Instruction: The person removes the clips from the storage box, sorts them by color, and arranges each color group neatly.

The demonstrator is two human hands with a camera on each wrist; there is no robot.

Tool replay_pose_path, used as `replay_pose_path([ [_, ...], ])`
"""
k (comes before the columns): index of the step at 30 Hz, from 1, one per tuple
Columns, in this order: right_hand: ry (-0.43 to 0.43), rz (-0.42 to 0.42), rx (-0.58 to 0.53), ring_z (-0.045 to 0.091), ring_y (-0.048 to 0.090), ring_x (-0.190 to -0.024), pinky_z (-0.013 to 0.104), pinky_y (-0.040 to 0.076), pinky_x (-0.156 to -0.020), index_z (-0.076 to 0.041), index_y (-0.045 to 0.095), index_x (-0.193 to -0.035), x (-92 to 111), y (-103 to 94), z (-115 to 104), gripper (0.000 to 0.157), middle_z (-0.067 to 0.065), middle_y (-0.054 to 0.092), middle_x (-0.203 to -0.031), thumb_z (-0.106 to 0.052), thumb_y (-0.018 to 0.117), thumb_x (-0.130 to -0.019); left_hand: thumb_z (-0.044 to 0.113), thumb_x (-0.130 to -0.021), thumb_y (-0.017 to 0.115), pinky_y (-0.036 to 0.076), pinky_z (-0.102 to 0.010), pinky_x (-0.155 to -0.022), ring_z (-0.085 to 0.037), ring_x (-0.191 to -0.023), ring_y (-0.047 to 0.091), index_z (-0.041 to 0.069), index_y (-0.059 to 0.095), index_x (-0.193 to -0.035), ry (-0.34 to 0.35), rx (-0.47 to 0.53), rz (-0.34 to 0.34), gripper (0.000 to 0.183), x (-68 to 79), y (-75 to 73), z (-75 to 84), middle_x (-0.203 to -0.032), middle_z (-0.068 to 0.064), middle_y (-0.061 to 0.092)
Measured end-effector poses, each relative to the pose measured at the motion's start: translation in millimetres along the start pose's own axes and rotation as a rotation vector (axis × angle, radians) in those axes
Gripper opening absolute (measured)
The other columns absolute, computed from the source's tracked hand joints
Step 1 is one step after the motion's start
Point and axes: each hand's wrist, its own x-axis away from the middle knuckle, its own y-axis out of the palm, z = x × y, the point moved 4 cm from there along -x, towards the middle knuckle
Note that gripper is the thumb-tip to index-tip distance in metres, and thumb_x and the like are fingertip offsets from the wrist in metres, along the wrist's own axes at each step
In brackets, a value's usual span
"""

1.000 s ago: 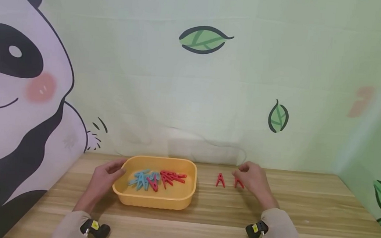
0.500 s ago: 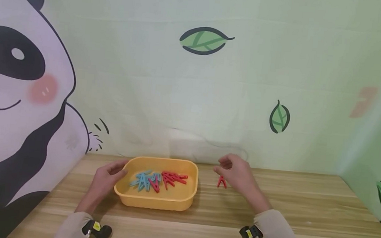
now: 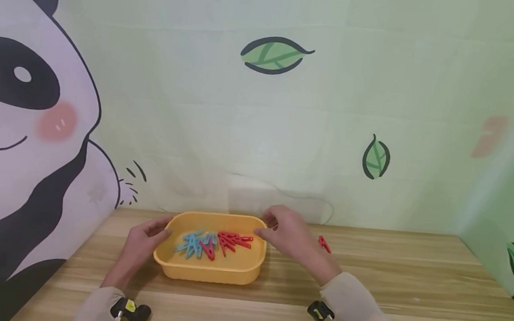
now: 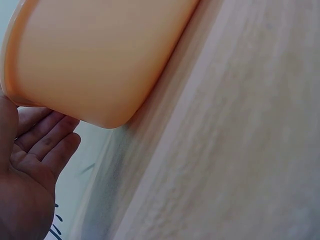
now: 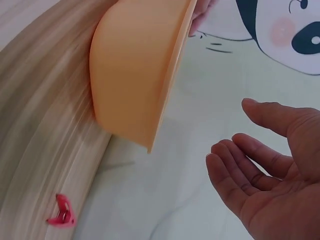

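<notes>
A yellow plastic basin (image 3: 213, 273) stands on the wooden table, holding light blue clothespins (image 3: 193, 245) and red clothespins (image 3: 229, 239). My left hand (image 3: 143, 237) rests against its left rim; in the left wrist view the fingers (image 4: 62, 145) lie fairly straight along the outer wall. At the basin's right rim is my right hand (image 3: 288, 235), its thumb overlapping the edge in the head view. The right wrist view shows that hand (image 5: 272, 165) with relaxed, spread fingers and nothing between them. One red clothespin (image 3: 324, 244) lies on the table to the right, partly covered by the right forearm.
The wooden table (image 3: 409, 285) runs back to a pale green cloth backdrop (image 3: 286, 132) printed with leaves and a panda. Small black cameras (image 3: 132, 312) are strapped to both wrists.
My right hand has moved left from over the loose red clothespins to the basin's right rim. It now hides one of them. The left hand stays on the basin, which stays put.
</notes>
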Motion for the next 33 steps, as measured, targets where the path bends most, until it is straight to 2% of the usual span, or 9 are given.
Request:
replay_pose_path([
  [7, -0.026, -0.07, 0.015, 0.021, 0.067, -0.096, 0.035, 0.06, -0.086, 0.0, 0.073, -0.113, -10, 17.4, -9, 0.025, 0.005, 0.07, -0.102, -0.014, 0.083, -0.095, 0.014, -0.106, 0.066, 0.05, -0.014, -0.095, -0.038, -0.133, 0.06, -0.004, 0.059, -0.147, 0.004, 0.012, -0.002, 0.045, 0.5, 0.2, 0.3, -0.144, -0.025, 0.062],
  [17, -0.056, -0.176, -0.04, 0.021, 0.068, -0.095, 0.034, 0.06, -0.086, 0.001, 0.073, -0.109, -22, 53.7, -12, 0.023, 0.01, 0.073, -0.104, -0.013, 0.083, -0.094, 0.013, -0.106, 0.066, 0.05, -0.014, -0.095, -0.037, -0.132, 0.061, -0.004, 0.059, -0.146, 0.006, 0.008, 0.001, 0.044, -0.8, 0.2, -0.7, -0.143, -0.024, 0.063],
  [24, -0.091, -0.201, -0.086, 0.018, 0.069, -0.09, 0.028, 0.059, -0.083, 0.003, 0.073, -0.105, -28, 82.4, -9, 0.022, 0.011, 0.075, -0.099, -0.009, 0.085, -0.091, 0.015, -0.106, 0.065, 0.052, -0.023, -0.102, -0.037, -0.133, 0.061, -0.004, 0.058, -0.147, -0.006, 0.0, 0.002, 0.045, -0.2, 1.3, -0.1, -0.144, -0.024, 0.062],
  [33, -0.087, -0.23, -0.1, 0.015, 0.066, -0.087, 0.026, 0.057, -0.08, 0.002, 0.072, -0.103, -33, 102.8, -6, 0.021, 0.008, 0.073, -0.095, -0.004, 0.086, -0.089, 0.015, -0.106, 0.065, 0.052, -0.024, -0.102, -0.037, -0.134, 0.06, -0.004, 0.058, -0.147, -0.008, 0.004, 0.004, 0.045, 1.1, 0.7, 0.8, -0.145, -0.025, 0.062],
])
